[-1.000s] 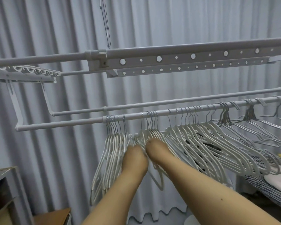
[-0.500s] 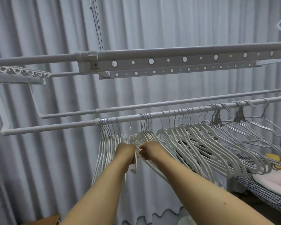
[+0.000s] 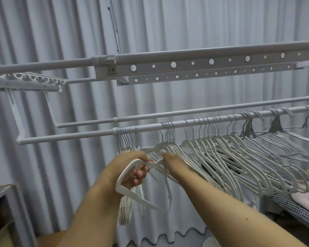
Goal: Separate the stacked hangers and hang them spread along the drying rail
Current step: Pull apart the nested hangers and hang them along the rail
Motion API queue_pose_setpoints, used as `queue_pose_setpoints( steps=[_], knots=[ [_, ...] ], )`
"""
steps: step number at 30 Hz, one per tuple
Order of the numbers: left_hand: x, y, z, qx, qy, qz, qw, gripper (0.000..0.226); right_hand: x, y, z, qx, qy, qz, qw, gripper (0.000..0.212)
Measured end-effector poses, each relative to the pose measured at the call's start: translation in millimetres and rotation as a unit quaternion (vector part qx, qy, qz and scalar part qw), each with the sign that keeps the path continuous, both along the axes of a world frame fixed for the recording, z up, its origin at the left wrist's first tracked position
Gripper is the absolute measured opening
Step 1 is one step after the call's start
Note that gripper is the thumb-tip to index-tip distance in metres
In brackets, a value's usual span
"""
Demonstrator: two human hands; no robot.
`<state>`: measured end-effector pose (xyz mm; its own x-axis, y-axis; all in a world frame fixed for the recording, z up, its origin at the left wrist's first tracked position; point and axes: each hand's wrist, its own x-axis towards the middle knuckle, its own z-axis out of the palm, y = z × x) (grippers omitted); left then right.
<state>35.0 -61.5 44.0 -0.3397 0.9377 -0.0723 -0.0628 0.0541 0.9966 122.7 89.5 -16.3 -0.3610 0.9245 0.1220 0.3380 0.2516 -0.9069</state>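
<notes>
the left hand [image 3: 132,168] had its fingers curled round a white hanger [image 3: 127,177], off and below the rail [image 3: 78,135]. the right hand [image 3: 169,157] pinched it near the neck. light, stiff, hooks likely to snag; best held there.

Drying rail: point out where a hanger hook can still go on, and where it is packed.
Front rail: bare from its left end bracket to the leftmost hook cluster. A short bare gap lies between that cluster and the next hooks. Rightward, hooks crowd the rail to the frame edge. The left hand holds a white hanger; the right hand reaches among hung hangers.
</notes>
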Motion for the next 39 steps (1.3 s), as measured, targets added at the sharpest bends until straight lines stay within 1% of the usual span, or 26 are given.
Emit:
queue_pose_setpoints(
  steps=[2, 4, 5, 7, 8, 9, 10, 11, 12, 13, 14, 17, 20, 21, 23, 25, 28, 32, 36, 39],
  knots=[
    [-1.5, -7.1, 4.7, 0.002, -0.025, -0.043, 0.999, 0.028, 1.1, -2.6, 1.3, -0.021, 0.053, 0.019, 0.998, 0.042],
    [-2.3, -7.7, 4.2, 0.023, -0.055, -0.052, 0.997, 0.029, 5.4, -5.1, 3.4, -0.049, 0.103, 0.02, 0.993, 0.042],
    [-1.9, -5.0, 2.8, 0.043, -0.064, -0.027, 0.997, 0.029, 6.4, -4.7, 3.7, -0.044, 0.109, 0.01, 0.993, 0.042],
    [-7.8, 5.8, -4.9, 0.08, -0.052, 0.086, 0.992, 0.033, 8.6, -7.0, 3.7, -0.019, 0.114, -0.028, 0.993, 0.044],
    [-14.1, 13.4, -11.8, 0.093, -0.022, 0.152, 0.984, 0.031, 10.2, -7.3, 2.7, -0.013, 0.116, -0.051, 0.992, 0.047],
    [-23.0, 21.8, -20.8, 0.098, 0.037, 0.216, 0.971, 0.027, 13.7, -9.2, 2.7, -0.005, 0.118, -0.076, 0.99, 0.051],
    [-31.0, 28.2, -30.7, 0.082, 0.13, 0.267, 0.951, 0.023, 17.6, -8.6, 1.7, -0.002, 0.129, -0.097, 0.987, 0.054],
    [-35.9, 32.4, -40.7, 0.043, 0.234, 0.293, 0.926, 0.023, 22.6, -8.7, 1.1, -0.005, 0.139, -0.12, 0.983, 0.057],
    [-37.6, 35.4, -49.8, -0.005, 0.319, 0.305, 0.897, 0.032, 27.0, -8.1, 1.0, -0.008, 0.144, -0.148, 0.978, 0.058],
    [-35.8, 37.8, -56.8, -0.043, 0.377, 0.311, 0.871, 0.042, 30.7, -7.6, 1.3, -0.012, 0.147, -0.174, 0.974, 0.06],
    [-31.1, 40.4, -61.9, -0.065, 0.414, 0.315, 0.852, 0.051, 34.4, -5.3, 1.0, -0.014, 0.147, -0.199, 0.969, 0.061],
    [-11.9, 51.2, -69.0, -0.11, 0.481, 0.305, 0.815, 0.074, 47.6, -3.7, 0.7, -0.022, 0.139, -0.25, 0.958, 0.062],
    [-3.5, 65.0, -74.7, -0.213, 0.492, 0.266, 0.801, 0.099, 62.0, -3.3, -0.4, -0.015, 0.112, -0.283, 0.952, 0.06],
    [-2.1, 68.0, -75.7, -0.242, 0.499, 0.255, 0.792, 0.105, 65.9, -4.4, -0.1, -0.012, 0.104, -0.295, 0.95, 0.059],
    [-1.1, 70.6, -77.8, -0.273, 0.517, 0.248, 0.772, 0.109, 70.9, -5.0, 0.8, -0.011, 0.093, -0.307, 0.947, 0.058],
    [-3.6, 71.4, -79.1, -0.281, 0.509, 0.252, 0.774, 0.107, 73.7, -6.2, 1.0, -0.008, 0.086, -0.312, 0.946, 0.056],
    [-9.1, 70.5, -79.2, -0.275, 0.48, 0.244, 0.797, 0.1, 74.9, -10.0, 3.7, 0.002, 0.068, -0.302, 0.951, 0.051],
    [-10.8, 69.1, -80.3, -0.248, 0.469, 0.231, 0.815, 0.088, 66.5, -15.4, 6.6, 0.022, 0.045, -0.282, 0.958, 0.045],
    [-15.9, 67.9, -81.3, -0.256, 0.48, 0.225, 0.809, 0.084, 54.1, -20.4, 11.4, 0.031, 0.023, -0.27, 0.962, 0.038],
    [-22.1, 66.6, -82.0, -0.258, 0.477, 0.223, 0.81, 0.083, 45.8, -23.7, 15.0, 0.027, 0.009, -0.262, 0.965, 0.033]
  ],
)
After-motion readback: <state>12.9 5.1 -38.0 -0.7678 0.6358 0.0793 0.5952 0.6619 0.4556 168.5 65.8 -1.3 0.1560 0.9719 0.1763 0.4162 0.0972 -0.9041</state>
